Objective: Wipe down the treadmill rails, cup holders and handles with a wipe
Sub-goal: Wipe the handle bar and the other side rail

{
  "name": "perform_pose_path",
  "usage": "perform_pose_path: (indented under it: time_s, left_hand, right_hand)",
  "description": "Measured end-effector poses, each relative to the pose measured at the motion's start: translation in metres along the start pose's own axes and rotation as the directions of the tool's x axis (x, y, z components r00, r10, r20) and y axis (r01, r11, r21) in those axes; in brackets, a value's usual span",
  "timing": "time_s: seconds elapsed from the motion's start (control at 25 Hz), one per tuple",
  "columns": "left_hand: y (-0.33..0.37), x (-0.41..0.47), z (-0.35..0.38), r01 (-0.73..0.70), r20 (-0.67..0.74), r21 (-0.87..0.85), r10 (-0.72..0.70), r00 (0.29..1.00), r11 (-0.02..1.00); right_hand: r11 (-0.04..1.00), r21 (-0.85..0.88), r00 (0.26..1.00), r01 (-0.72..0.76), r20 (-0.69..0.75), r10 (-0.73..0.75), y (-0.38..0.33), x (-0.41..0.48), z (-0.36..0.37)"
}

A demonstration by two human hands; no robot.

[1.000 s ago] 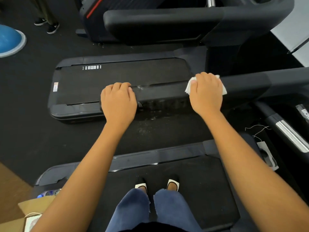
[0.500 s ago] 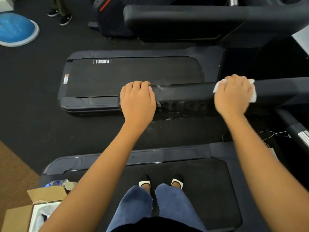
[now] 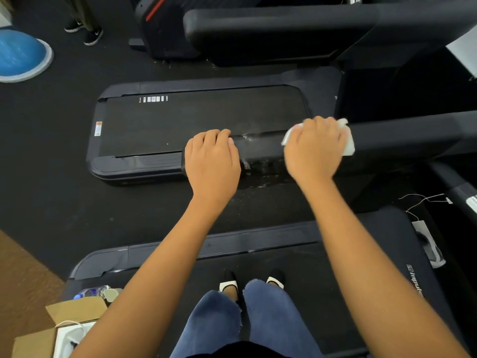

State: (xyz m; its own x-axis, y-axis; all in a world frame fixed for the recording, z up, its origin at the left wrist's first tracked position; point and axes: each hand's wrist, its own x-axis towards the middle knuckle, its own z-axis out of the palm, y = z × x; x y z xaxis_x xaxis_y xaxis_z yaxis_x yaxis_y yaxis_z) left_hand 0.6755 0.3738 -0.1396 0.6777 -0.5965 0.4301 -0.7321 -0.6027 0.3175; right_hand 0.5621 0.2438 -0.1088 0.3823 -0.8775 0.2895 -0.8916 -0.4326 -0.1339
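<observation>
A black padded treadmill rail runs left to right in front of me, with pale smears on its worn end. My left hand curls over the rail's left end and grips it. My right hand presses a white wipe onto the rail further right, fingers wrapped over the rail's top. Only the wipe's edges show on either side of that hand. I stand on the treadmill belt, my shoes visible below.
A second treadmill deck lies beyond the rail, and another black rail crosses above it. A blue balance dome and someone's feet are at top left. An open cardboard box and a water bottle sit at bottom left.
My right hand slid the wipe rightward along the rail, then back left toward my left hand. The left hand kept its grip. The camera view shifted a little.
</observation>
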Motion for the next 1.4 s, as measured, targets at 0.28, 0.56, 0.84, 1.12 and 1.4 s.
perform_pose_path:
  time_s: [0.28, 0.56, 0.84, 1.12, 1.4]
  left_hand:
    - [0.000, -0.001, -0.001, 0.004, 0.009, 0.001, -0.004, 1.000, 1.000]
    - [0.007, -0.001, 0.000, 0.067, -0.035, 0.021, -0.067, 0.997, 0.998]
    - [0.007, -0.004, 0.001, 0.068, -0.079, 0.017, -0.067, 0.995, 0.998]
    - [0.002, -0.003, 0.002, 0.041, -0.074, -0.037, -0.044, 0.996, 0.998]
    - [-0.007, 0.000, -0.013, 0.001, 0.057, -0.153, 0.007, 0.998, 0.988]
  right_hand:
    - [0.884, 0.157, 0.892, 0.441, 0.034, -0.451, -0.005, -0.020, 0.003]
    - [0.951, 0.085, 0.947, 0.298, 0.097, -0.306, -0.024, -0.023, 0.005]
    - [0.948, 0.122, 0.952, 0.293, 0.055, -0.301, 0.039, 0.006, -0.001]
    - [0.806, 0.246, 0.827, 0.538, 0.033, -0.562, -0.034, -0.040, 0.007]
    - [0.964, -0.014, 0.950, 0.265, 0.174, -0.258, 0.024, 0.013, -0.013]
